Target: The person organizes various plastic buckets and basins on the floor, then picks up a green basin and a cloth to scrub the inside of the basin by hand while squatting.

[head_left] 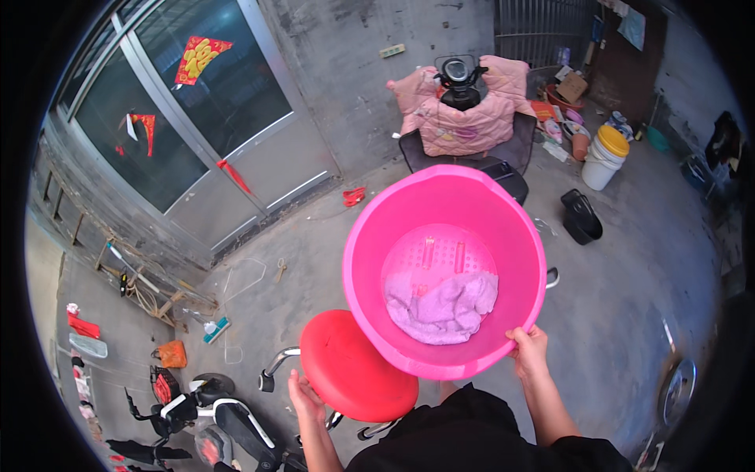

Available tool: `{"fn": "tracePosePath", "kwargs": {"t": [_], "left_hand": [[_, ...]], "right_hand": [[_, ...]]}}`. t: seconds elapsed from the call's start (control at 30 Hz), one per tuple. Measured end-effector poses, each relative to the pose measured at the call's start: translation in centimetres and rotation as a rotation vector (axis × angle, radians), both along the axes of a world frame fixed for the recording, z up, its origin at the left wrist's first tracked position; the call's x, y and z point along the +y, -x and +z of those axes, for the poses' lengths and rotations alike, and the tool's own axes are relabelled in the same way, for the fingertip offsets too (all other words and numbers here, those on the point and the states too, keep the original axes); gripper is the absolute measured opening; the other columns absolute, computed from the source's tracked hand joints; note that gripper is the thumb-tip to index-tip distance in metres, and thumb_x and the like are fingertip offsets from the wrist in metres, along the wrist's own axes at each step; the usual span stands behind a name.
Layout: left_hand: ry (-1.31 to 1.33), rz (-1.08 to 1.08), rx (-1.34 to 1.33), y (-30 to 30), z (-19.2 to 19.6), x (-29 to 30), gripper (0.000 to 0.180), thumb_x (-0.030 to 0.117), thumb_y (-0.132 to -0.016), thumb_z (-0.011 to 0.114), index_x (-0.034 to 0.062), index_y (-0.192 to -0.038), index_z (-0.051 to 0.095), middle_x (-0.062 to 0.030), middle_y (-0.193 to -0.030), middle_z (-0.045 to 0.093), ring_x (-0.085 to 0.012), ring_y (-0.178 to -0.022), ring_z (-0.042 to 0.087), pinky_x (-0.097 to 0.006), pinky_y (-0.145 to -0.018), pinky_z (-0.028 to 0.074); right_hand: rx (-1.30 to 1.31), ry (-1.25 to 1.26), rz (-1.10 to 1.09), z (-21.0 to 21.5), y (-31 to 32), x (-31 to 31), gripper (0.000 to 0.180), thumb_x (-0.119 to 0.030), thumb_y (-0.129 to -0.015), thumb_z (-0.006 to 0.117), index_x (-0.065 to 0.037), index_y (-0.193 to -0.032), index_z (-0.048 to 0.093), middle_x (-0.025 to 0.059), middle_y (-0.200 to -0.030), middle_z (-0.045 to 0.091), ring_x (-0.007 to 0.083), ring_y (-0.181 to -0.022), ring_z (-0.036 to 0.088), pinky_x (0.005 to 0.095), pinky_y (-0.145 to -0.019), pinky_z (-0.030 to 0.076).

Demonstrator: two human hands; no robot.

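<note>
Basin is tilted toward you, above the red stool, cloth slumped at its low side. Your right hand fingers clamp the near rim; keep that grip firm. Left hand rests open at the stool edge, grasping nothing; steady it.

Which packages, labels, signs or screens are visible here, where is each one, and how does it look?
Red and gold paper decoration: stuck on the upper glass door panel, diamond-shaped, tilted.
Second red decoration: lower on the glass to the left, partly torn.
Cardboard box: on the floor at the back right, brown, open.
White bucket with yellow lid: right of the covered scooter, round.
Scooter display: between the handlebars, round, dark.
</note>
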State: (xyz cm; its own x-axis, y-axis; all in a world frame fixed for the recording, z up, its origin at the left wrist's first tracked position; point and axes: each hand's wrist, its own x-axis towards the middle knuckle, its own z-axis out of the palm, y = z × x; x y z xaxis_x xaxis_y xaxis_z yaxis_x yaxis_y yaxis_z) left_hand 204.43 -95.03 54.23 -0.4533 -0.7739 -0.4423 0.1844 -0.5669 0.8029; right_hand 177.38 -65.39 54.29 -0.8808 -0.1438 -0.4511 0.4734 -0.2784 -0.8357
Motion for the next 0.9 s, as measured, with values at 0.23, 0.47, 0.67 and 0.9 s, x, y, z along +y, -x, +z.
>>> {"fn": "tracePosePath", "kwargs": {"t": [0.23, 0.47, 0.67, 0.9], "left_hand": [[-0.106, -0.225, 0.005, 1.2, -1.2, 7.6, 0.045, 0.053, -0.081, 0.043, 0.0084, -0.076, 0.05, -0.0073, -0.071, 0.059, -0.0188, -0.064, 0.056, -0.032, -0.053, 0.047], [-0.11, -0.46, -0.02, 4.4, -4.5, 16.8, 0.049, 0.053, -0.081, 0.043, 0.005, -0.085, 0.054, -0.009, -0.073, 0.059, -0.0198, -0.066, 0.058, -0.036, -0.056, 0.052], [-0.08, -0.704, -0.128, 9.3, -6.7, 26.6, 0.053, 0.052, -0.081, 0.042, 0.0015, -0.091, 0.055, -0.0097, -0.073, 0.06, -0.0201, -0.065, 0.061, -0.033, -0.051, 0.052], [0.024, -0.933, -0.251, 16.0, -7.5, 42.7, 0.045, 0.051, -0.081, 0.041, 0.0101, -0.088, 0.057, -0.0048, -0.07, 0.06, -0.0163, -0.059, 0.057, -0.027, -0.046, 0.046]], "right_hand": [[0.015, -0.017, -0.174, 2.3, -6.9, 9.5, 0.01, -0.001, -0.072, 0.053, -0.003, -0.081, 0.054, 0.0054, -0.07, 0.058, 0.0151, -0.054, 0.058, 0.0296, -0.048, 0.053], [-0.012, -0.043, -0.465, -0.3, -12.0, 22.8, 0.007, -0.003, -0.071, 0.054, -0.003, -0.078, 0.054, 0.0043, -0.068, 0.058, 0.0139, -0.05, 0.057, 0.0276, -0.042, 0.051], [-0.042, -0.054, -0.689, -4.0, -14.7, 34.1, 0.004, -0.004, -0.07, 0.055, -0.005, -0.075, 0.054, 0.0039, -0.066, 0.058, 0.0125, -0.05, 0.056, 0.0261, -0.041, 0.05], [-0.135, -0.027, -0.91, -8.3, -13.9, 48.8, 0.005, -0.003, -0.07, 0.054, -0.004, -0.075, 0.054, 0.0045, -0.067, 0.058, 0.0133, -0.051, 0.057, 0.0275, -0.041, 0.052]]}}
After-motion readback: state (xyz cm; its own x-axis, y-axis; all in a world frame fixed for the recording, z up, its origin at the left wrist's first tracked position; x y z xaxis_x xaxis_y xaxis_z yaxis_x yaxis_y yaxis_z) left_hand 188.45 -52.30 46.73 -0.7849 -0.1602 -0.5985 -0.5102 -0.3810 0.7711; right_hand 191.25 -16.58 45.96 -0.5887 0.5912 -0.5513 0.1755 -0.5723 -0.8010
